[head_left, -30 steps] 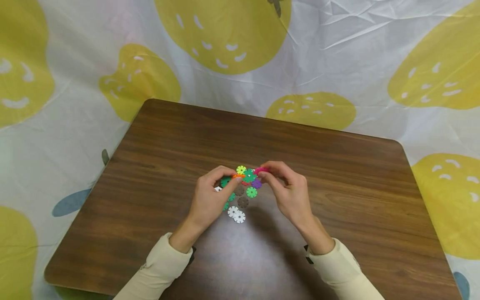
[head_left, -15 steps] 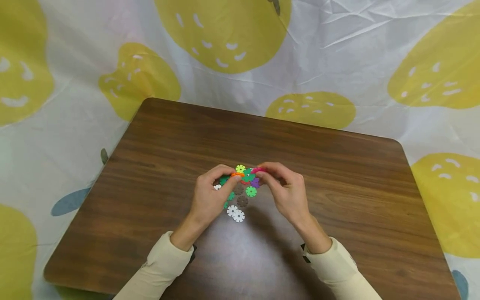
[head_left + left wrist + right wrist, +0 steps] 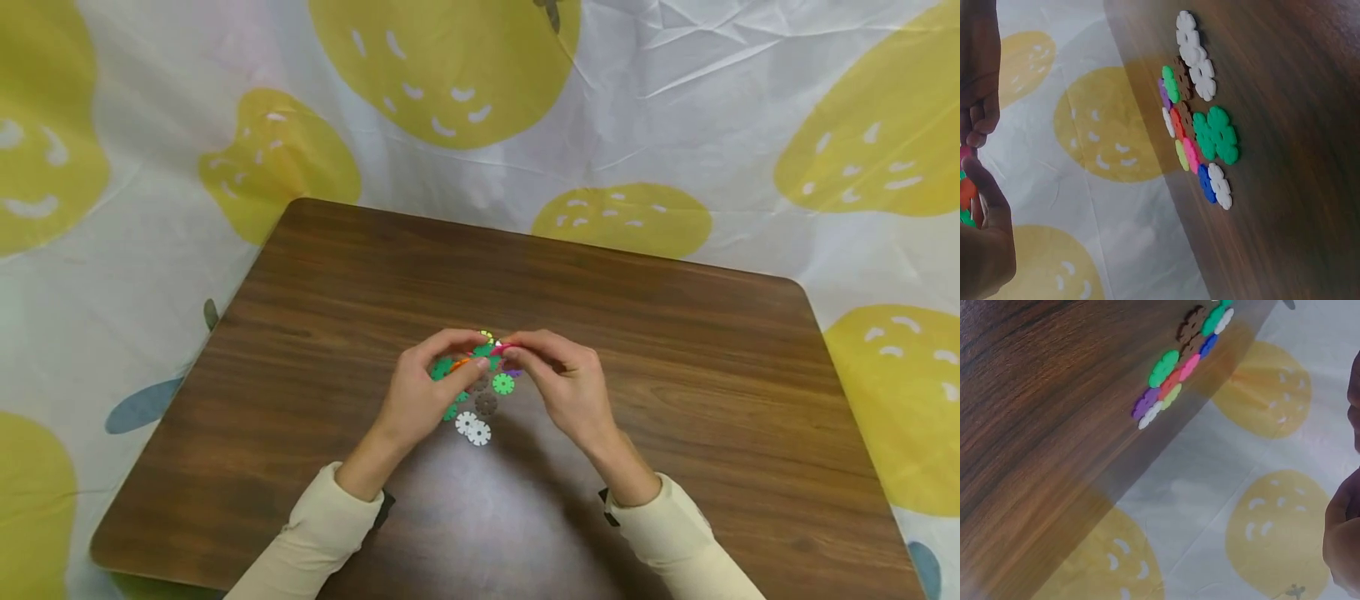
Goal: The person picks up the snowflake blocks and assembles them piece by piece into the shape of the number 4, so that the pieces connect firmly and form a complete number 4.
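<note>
My left hand [image 3: 416, 379] pinches a joined piece of notched plastic snowflake discs between thumb and index finger. Its orange disc [image 3: 460, 365] pokes out on the left, tilted, and its green disc [image 3: 486, 353] shows between the fingertips. A pink snowflake disc [image 3: 504, 348] is pinched by my right hand [image 3: 573, 383], edge-on against the green disc. Both hands are above the loose discs, fingertips nearly meeting. In the left wrist view the orange disc [image 3: 967, 192] sits behind the left thumb. The right wrist view shows only part of the right hand [image 3: 1344, 544], its fingertips out of frame.
Loose discs lie on the brown wooden table [image 3: 675, 400] under the hands: two overlapping white discs [image 3: 472, 428], a brown disc [image 3: 486, 404], a light green disc [image 3: 503, 383], and a blue disc [image 3: 1207, 183]. A lemon-patterned cloth [image 3: 465, 175] hangs behind the table.
The hands have come closer together. My left fingers have shifted rightward onto the green disc, the orange disc has tilted, and the pink disc has moved left with my right hand.
</note>
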{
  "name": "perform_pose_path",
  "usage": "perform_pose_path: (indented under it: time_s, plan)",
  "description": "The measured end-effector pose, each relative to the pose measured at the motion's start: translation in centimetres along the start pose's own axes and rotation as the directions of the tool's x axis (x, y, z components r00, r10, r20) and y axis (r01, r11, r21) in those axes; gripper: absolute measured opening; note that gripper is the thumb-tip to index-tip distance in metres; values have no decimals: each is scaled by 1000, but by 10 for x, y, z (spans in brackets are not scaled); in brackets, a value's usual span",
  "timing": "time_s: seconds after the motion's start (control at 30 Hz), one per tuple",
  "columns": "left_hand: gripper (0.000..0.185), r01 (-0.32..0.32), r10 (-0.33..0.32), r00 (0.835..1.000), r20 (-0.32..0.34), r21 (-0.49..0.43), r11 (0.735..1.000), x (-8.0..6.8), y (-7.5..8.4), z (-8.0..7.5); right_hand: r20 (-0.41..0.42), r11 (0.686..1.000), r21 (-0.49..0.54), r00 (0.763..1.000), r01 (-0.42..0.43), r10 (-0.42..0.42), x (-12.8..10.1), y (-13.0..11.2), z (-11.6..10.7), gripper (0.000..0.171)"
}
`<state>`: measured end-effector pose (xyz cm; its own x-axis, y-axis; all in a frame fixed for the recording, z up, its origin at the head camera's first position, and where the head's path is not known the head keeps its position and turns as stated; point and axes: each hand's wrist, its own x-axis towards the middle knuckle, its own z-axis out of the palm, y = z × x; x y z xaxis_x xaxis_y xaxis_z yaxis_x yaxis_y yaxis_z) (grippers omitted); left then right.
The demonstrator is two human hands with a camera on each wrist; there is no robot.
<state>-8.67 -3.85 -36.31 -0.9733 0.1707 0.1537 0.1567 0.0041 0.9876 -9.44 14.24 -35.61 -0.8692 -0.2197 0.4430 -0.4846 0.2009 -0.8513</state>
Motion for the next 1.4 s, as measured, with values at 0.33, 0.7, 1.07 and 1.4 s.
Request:
perform_pose_path:
  time_s: [0.33, 0.7, 1.07, 1.4]
  plan:
    - [23, -6, 9, 998, -59, 46, 999, -2, -3, -3, 70, 915, -379, 982, -136, 175, -3, 53, -16, 26]
    - [23, -25, 29, 998, -62, 54, 998, -3, 0, -2, 270, 765, -638, 904, -90, 331, 2, 118, -14, 27]
    - [22, -30, 33, 998, -49, 61, 998, -4, 1, 0, 244, 667, -741, 894, -78, 376, 0, 126, -6, 24]
    - [16, -91, 93, 995, -42, 61, 994, -5, 0, 0, 131, 733, -611, 875, -299, 466, -6, 121, -11, 18]
